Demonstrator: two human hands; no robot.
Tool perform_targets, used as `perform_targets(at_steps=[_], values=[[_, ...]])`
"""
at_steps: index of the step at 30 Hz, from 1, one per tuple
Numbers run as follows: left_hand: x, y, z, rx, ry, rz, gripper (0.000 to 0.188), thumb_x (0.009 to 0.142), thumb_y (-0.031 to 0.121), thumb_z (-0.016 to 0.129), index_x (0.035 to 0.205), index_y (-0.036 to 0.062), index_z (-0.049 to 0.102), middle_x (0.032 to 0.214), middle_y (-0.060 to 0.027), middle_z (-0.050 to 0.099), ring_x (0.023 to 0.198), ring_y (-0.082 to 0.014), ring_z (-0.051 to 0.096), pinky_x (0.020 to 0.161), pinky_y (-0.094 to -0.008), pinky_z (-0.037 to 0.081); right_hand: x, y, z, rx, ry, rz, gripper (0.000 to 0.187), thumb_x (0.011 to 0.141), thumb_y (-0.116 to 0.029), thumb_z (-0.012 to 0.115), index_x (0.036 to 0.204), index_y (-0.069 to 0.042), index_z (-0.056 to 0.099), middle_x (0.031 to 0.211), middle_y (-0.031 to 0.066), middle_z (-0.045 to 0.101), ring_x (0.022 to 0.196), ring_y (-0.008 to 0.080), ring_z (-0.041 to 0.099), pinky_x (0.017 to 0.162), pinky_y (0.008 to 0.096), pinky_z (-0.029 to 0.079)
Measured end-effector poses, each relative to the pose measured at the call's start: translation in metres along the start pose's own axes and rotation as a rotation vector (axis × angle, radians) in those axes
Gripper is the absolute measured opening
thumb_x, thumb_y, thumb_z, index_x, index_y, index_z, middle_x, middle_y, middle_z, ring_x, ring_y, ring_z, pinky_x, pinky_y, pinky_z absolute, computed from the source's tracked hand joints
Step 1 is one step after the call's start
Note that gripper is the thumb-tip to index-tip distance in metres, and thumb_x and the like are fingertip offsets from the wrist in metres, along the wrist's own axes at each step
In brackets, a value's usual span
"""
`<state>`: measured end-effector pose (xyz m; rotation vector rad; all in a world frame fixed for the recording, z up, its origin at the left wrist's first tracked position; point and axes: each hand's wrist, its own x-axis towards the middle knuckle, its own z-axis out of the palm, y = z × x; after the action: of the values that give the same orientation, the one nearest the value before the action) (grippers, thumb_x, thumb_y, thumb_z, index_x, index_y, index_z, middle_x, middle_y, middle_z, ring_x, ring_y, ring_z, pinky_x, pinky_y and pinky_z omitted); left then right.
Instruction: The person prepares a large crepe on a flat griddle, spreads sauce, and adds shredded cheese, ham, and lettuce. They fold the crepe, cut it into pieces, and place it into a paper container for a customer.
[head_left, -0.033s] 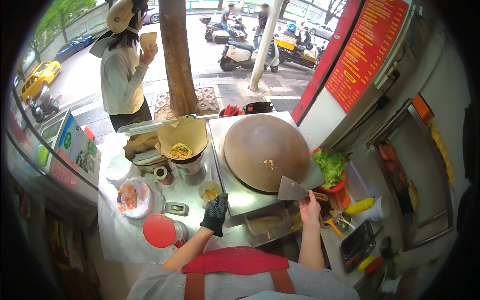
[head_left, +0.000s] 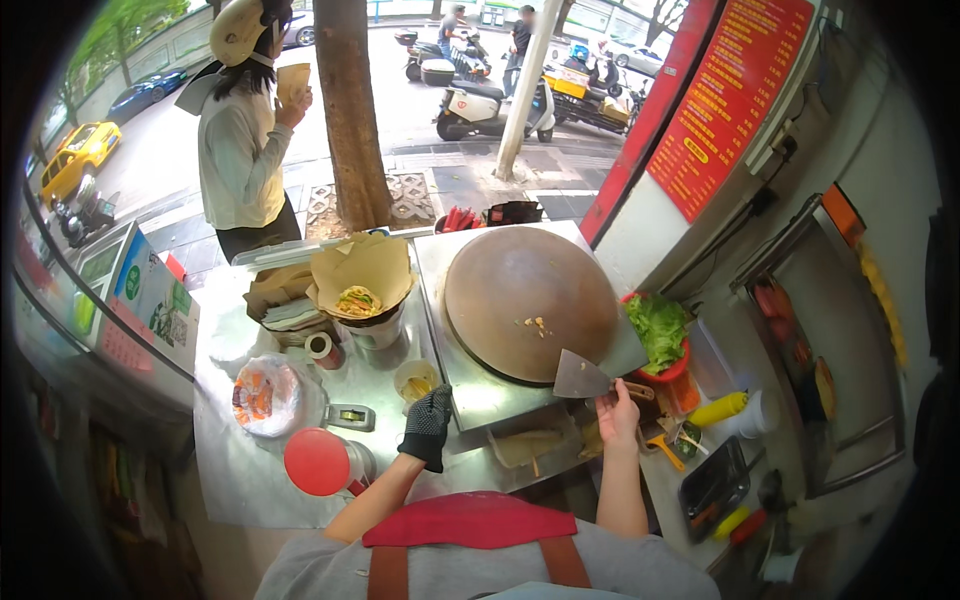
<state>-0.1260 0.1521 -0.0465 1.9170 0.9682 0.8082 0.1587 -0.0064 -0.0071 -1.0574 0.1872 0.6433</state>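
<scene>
My right hand [head_left: 618, 415], bare, is closed on the handle of a scraper [head_left: 580, 377]. The scraper's broad metal blade points left at the near right edge of a round brown griddle [head_left: 530, 290]. A few food crumbs [head_left: 535, 325] lie on the griddle's top. My left hand [head_left: 427, 428], in a black dotted glove, has its fingers curled closed beside a small clear cup [head_left: 414, 378] with something yellowish in it. Whether anything is inside those fingers is hidden. Farther back, a filled wrap [head_left: 358, 300] stands in brown paper [head_left: 345, 262] in a holder.
Right of the griddle are a red bowl of lettuce [head_left: 658, 335], a yellow squeeze bottle [head_left: 718, 409] and a black tray [head_left: 715, 478]. On the left stand a red-lidded tub [head_left: 318, 462], a bagged container [head_left: 268, 400] and paper bags [head_left: 288, 295]. A person [head_left: 245, 150] stands beyond the counter.
The whole view has shifted very slightly. Both hands and the scraper keep the same places.
</scene>
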Motion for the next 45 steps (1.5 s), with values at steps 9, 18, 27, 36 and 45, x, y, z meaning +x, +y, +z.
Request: perform_targets(at_steps=[9,18,27,36,45], values=[[-0.003,0.016,-0.006,-0.262,0.107,-0.164,0.023,0.095,0.021,0.046,0.098,0.0041,0.062,0.074,-0.0078,0.064,0.060,-0.0155,0.058,0.058,-0.0281,0.047,0.029,-0.025,-0.005,-0.247,0.112,-0.268,0.025,0.091,-0.025,0.059,0.105,-0.005,0.055,0.101,0.0054,0.059,0.089,0.0187,0.061,0.074,0.0342,0.053],[0.000,0.035,-0.005,-0.179,0.059,-0.355,0.012,0.087,0.011,0.056,0.090,0.0003,0.059,0.079,-0.0111,0.060,0.071,-0.0210,0.058,0.067,-0.0308,0.046,0.106,-0.042,0.025,-0.704,0.116,-0.439,0.037,0.090,-0.029,0.059,0.105,0.004,0.052,0.102,0.0119,0.060,0.086,0.0197,0.060,0.060,0.0303,0.056],[0.015,0.027,0.029,-0.370,0.047,-0.397,0.016,0.087,0.018,0.060,0.094,0.0031,0.058,0.073,-0.0044,0.059,0.061,-0.0119,0.056,0.059,-0.0269,0.046,0.119,0.014,0.114,-0.778,-0.266,-0.509,0.036,0.090,-0.026,0.059,0.102,0.007,0.053,0.086,0.0149,0.063,0.061,0.0197,0.062,0.045,0.0308,0.054],[0.006,0.021,0.024,-0.298,0.145,-0.519,0.014,0.087,0.014,0.059,0.095,0.0020,0.059,0.072,-0.0060,0.060,0.061,-0.0113,0.056,0.057,-0.0255,0.046,0.291,-0.064,0.170,-1.127,-0.133,-0.792,0.043,0.086,-0.030,0.060,0.112,0.001,0.047,0.094,0.0209,0.064,0.082,0.0366,0.063,0.075,0.0443,0.048],[-0.013,0.018,0.033,-0.293,0.183,-0.600,0.014,0.086,0.013,0.062,0.096,0.0031,0.059,0.070,-0.0049,0.059,0.060,-0.0105,0.056,0.055,-0.0248,0.045,0.249,-0.026,0.228,-1.141,-0.989,-0.482,0.033,0.088,-0.023,0.062,0.108,0.001,0.052,0.090,0.0125,0.063,0.074,0.0194,0.063,0.055,0.0304,0.054]])
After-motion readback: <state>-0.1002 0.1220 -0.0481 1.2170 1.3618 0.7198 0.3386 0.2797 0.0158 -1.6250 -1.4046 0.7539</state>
